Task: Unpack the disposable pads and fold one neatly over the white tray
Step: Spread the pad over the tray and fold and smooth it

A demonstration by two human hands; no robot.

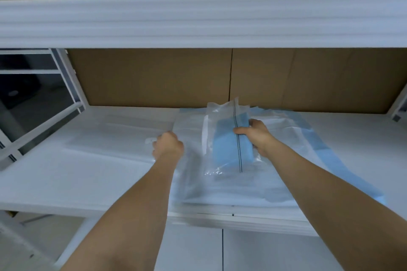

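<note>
A clear plastic pack [222, 116] holding folded blue disposable pads [226, 147] lies on the white shelf, on top of a spread pad with a blue border [323, 149]. My right hand [256, 136] grips the pack's right side, thumb on top across the black seam line. My left hand [168, 146] is curled into a fist at the left edge of the white layers; a blurred clear film hangs by it, and whether it holds that film cannot be told. The white tray [242, 219] shows as stacked white edges at the shelf's front, under the sheets.
A white foam board stack [198, 20] forms the shelf above, close over the work area. Cardboard boxes [154, 77] line the back. A white metal rack frame [70, 86] stands at the left, with floor visible below.
</note>
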